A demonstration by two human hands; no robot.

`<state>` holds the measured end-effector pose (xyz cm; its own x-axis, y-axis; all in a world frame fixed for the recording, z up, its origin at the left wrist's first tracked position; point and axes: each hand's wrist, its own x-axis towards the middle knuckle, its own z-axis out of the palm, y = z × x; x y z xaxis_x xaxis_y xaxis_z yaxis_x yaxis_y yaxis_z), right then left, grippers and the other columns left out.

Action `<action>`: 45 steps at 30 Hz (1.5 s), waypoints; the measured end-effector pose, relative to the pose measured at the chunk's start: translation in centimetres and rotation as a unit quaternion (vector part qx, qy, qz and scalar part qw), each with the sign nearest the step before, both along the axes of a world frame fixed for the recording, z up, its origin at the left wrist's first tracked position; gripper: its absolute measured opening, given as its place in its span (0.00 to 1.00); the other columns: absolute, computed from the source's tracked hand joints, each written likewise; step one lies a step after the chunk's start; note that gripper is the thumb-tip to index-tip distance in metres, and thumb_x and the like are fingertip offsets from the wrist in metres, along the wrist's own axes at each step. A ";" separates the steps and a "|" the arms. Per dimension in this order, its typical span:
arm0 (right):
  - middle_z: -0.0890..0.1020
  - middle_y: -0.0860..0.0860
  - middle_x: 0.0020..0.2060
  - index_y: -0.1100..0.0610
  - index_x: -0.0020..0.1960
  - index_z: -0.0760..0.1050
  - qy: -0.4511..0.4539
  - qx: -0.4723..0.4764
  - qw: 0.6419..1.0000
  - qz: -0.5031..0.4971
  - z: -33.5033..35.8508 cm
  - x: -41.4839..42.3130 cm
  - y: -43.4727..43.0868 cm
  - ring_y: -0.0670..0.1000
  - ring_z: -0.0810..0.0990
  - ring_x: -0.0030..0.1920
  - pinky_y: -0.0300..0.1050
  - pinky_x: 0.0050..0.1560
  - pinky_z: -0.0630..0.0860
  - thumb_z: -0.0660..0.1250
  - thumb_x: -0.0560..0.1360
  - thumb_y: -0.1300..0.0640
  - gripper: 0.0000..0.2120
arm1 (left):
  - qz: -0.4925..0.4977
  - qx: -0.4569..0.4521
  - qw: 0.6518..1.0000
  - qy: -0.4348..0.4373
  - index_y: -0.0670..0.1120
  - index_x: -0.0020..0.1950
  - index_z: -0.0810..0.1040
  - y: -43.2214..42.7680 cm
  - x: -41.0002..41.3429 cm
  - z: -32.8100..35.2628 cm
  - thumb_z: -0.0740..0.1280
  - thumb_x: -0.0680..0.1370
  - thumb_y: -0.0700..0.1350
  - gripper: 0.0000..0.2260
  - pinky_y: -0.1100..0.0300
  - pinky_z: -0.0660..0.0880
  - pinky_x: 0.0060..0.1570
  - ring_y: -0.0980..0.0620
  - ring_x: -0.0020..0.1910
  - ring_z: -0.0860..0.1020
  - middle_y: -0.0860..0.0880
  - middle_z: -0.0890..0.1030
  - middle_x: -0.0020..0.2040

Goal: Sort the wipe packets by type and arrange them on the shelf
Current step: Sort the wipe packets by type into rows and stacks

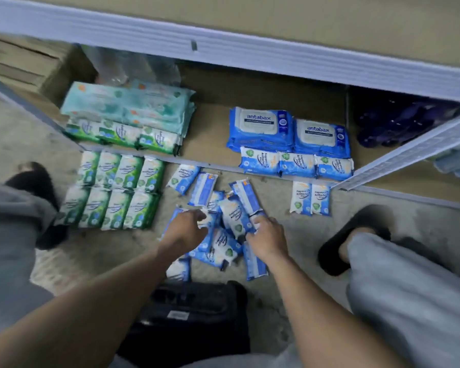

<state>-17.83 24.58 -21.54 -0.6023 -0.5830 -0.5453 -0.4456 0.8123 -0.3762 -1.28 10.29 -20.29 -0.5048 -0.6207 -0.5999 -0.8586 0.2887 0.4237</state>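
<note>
Loose pile of small blue-and-white soft plastic wipe packets (221, 245) lies on the grey concrete floor (303, 235), just before the low brown shelf (210, 128). Left hand (187, 229) curls its fingers round one packet at the pile's upper left. Right hand (267, 239) pinches another's lower end. Packets look light, squashy and slick. Judged best gripped across the flat faces, since crimped ends may slip.

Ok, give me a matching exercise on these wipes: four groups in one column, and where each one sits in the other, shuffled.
1. antabax packs
2. green packets in two rows
3. loose blue packets
4. pale teal packs

A. floor, middle heap
B. shelf, back left
C. shelf, right side
D. floor, left of the heap

Pairs: 1-C, 2-D, 3-A, 4-B.
</note>
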 end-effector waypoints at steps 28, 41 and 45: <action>0.76 0.56 0.63 0.56 0.66 0.74 0.006 0.024 1.000 -0.012 -6.1 1.8 -2.6 0.60 0.74 0.62 0.50 0.56 0.75 0.68 0.75 0.55 0.19 | 0.213 0.100 0.972 0.010 0.48 0.65 0.76 0.9 3.7 -6.9 0.72 0.75 0.54 0.21 0.60 0.71 0.48 0.48 0.54 0.80 0.49 0.81 0.59; 0.75 0.56 0.62 0.57 0.65 0.73 0.033 0.054 0.998 -0.006 -8.3 0.8 -4.6 0.60 0.74 0.62 0.53 0.56 0.74 0.72 0.72 0.54 0.23 | 0.228 0.119 0.966 -0.023 0.47 0.53 0.78 -0.1 1.1 -9.5 0.77 0.71 0.52 0.17 0.52 0.76 0.44 0.45 0.48 0.79 0.48 0.82 0.48; 0.77 0.58 0.59 0.59 0.58 0.75 0.035 0.082 0.996 0.002 -8.8 1.2 -5.3 0.62 0.75 0.61 0.56 0.58 0.75 0.75 0.70 0.50 0.22 | 0.239 0.162 0.957 -0.002 0.47 0.39 0.73 -0.6 1.5 -9.8 0.78 0.70 0.50 0.15 0.55 0.71 0.35 0.46 0.40 0.79 0.48 0.79 0.38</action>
